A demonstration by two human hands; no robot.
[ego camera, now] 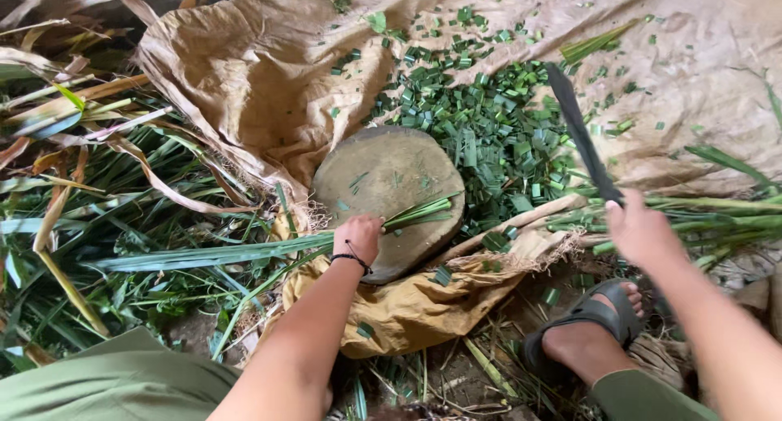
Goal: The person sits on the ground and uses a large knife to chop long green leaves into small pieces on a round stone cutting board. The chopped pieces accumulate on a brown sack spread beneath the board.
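My left hand [357, 238] is closed tight around a bunch of long green leaves [244, 252]. The leaves lie flat and go from far out on my left, through my fist, and onto the round wooden block [383, 173]. Their short cut ends [423, 212] stick out just past my fingers, to the right of my hand, and rest on top of the block. My hand sits at the near edge of the block.

My right hand [643, 232] is closed around the handle of a long dark knife [580, 132]. The blade points up and away from me. It is lifted over the pile of little green cut pieces [489, 128], well apart from the leaves on the block.

The cut pieces lie on a tan cloth [261, 71] behind and beside the block. More long leaves [98, 217] are heaped on my left. My foot in a dark sandal [599, 319] is near my right hand.
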